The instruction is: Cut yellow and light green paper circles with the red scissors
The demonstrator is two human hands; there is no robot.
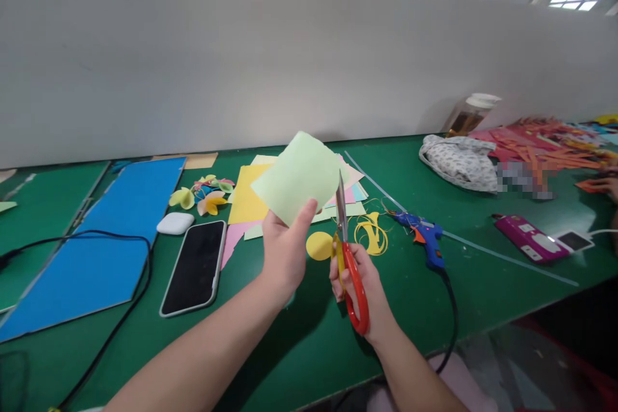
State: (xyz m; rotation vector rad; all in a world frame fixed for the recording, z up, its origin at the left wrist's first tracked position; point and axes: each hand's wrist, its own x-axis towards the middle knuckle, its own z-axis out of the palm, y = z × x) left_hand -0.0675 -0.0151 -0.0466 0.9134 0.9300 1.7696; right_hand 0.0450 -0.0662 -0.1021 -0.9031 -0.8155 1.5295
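Observation:
A pale green sheet of paper [299, 174] is pinched between the thumb and fingers of my left hand [286, 248], raised above the table. My right hand [362, 286] grips a pair of scissors [355, 290] with red and yellow handles, blades pointing up at the paper's right edge. Whether the blades touch the paper I cannot tell. Below the hands lie a yellow paper circle [319, 246] and curled yellow paper scraps [373, 233]. Behind the held sheet, coloured papers [246, 196] are spread in a loose pile.
Left on the green table [309, 347] are a phone [196, 267], a white case [175, 223], paper flowers [207, 195] and a blue board [96, 244]. To the right lie a blue glue gun [425, 235] with its cord, a purple box [528, 237] and a cloth pouch [458, 162]. Another person's hand [606, 183] shows far right.

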